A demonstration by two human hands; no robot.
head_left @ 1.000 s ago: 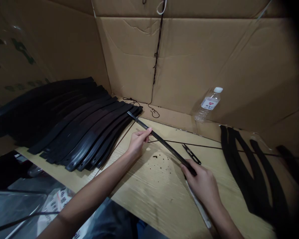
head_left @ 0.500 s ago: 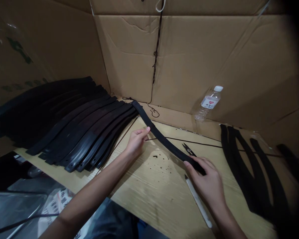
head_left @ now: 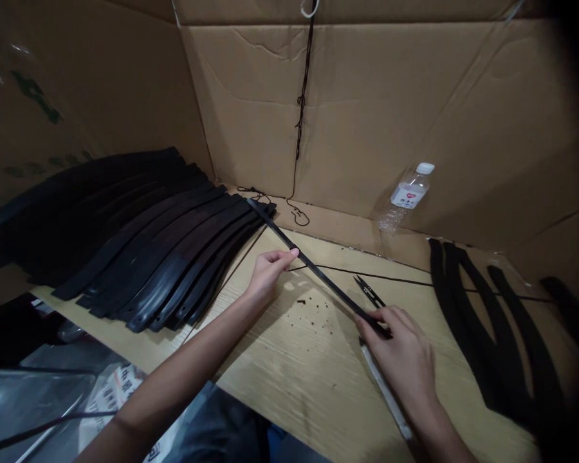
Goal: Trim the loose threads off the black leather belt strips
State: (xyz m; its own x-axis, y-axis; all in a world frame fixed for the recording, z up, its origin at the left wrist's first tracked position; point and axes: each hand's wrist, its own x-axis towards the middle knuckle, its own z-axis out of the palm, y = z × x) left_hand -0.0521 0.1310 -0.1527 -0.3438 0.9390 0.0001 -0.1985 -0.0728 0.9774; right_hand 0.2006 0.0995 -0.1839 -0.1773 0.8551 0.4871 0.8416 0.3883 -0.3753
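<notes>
Behind and beside the pale surface (head_left: 318, 379) stand cardboard walls (head_left: 251, 128), at least two of them, the left one marked in green. Next in size, the left-hand row of dark strips (head_left: 159, 251) lies overlapped, too tightly packed for a sure count. Toward the right lie at least four loose black strips (head_left: 523, 321), plus one dark piece (head_left: 564, 308) near the blurred edge. One printed white bag (head_left: 109, 399) shows below the surface at lower left.

Two hands share one black strip (head_left: 325, 278), held slantwise above the surface with its narrow edge showing. The left hand (head_left: 266, 273) has its fingers clamped on it near the middle; the right hand (head_left: 403, 344) has its fingers clamped on its near end. Its far end overlaps the row in view; contact cannot be told.

One dark cord (head_left: 306, 83) hangs down the back wall, and another (head_left: 376, 277) crosses the surface. One clear, white-capped bottle (head_left: 407, 196) is near that wall. One white, pen-like tool (head_left: 386, 392) and one pair of black snips (head_left: 368, 291) lie by the right hand. Smallest are the scattered dark crumbs (head_left: 317, 307), over half a dozen.
</notes>
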